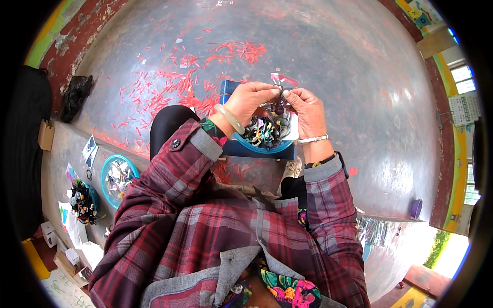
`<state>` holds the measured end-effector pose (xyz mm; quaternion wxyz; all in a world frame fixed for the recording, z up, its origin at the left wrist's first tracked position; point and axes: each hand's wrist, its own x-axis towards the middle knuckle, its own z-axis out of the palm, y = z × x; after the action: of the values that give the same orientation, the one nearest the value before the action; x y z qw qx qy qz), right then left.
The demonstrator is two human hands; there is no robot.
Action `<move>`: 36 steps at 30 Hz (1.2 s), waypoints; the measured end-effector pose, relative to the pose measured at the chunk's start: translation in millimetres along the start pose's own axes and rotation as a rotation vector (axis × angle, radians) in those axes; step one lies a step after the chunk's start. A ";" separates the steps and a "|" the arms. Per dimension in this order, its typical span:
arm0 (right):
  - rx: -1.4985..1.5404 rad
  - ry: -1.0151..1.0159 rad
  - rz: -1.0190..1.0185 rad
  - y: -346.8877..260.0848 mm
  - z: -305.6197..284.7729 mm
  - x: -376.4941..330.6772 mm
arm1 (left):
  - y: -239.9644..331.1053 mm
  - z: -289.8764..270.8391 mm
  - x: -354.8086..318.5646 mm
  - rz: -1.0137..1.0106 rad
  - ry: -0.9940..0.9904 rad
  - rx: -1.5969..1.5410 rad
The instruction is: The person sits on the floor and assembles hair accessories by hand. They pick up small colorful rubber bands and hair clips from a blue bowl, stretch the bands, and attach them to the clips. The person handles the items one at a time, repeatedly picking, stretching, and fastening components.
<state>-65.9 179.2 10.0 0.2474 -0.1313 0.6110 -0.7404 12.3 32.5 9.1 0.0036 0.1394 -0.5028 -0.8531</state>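
Note:
My left hand (245, 102) and my right hand (309, 109) meet in front of me, thumbs and fingertips pinched together. Between them they hold a dark hair tie (279, 109) with dark round pieces hanging from it; its detail is too small to make out. Just below the fingers is a blue basin (263, 149) heaped with dark hair ties bearing bright coloured pieces (261, 132). The basin rests on a blue surface (237, 149), part of which my arms hide. A small clear packet with a pink-red strip (284, 80) lies just beyond my fingertips.
Many red strips (187, 84) litter the floor ahead and to the left. A blue-rimmed basin (104, 174) and a heap of dark hair ties (82, 203) stand by my left elbow. A black plastic bag (77, 97) lies farther left, a purple container (416, 209) at the right.

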 end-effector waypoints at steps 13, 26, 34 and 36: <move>-0.177 0.129 -0.222 9.9 -4.5 4.2 | 1.9 1.0 0.6 -0.025 -0.003 -0.059; -0.001 0.204 -0.166 0.1 4.3 -0.4 | -9.9 -2.4 5.1 -0.036 -0.037 -0.129; -0.001 0.194 -0.166 1.5 3.3 0.4 | -11.7 -3.2 5.7 -0.015 -0.028 -0.140; 0.006 0.160 -0.152 1.8 5.9 0.3 | -12.7 -4.9 5.9 -0.010 -0.008 -0.129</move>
<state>-62.8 173.9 9.5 0.1410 -0.1169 0.6150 -0.7669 9.5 33.7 -5.4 0.0066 0.1381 -0.4462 -0.8842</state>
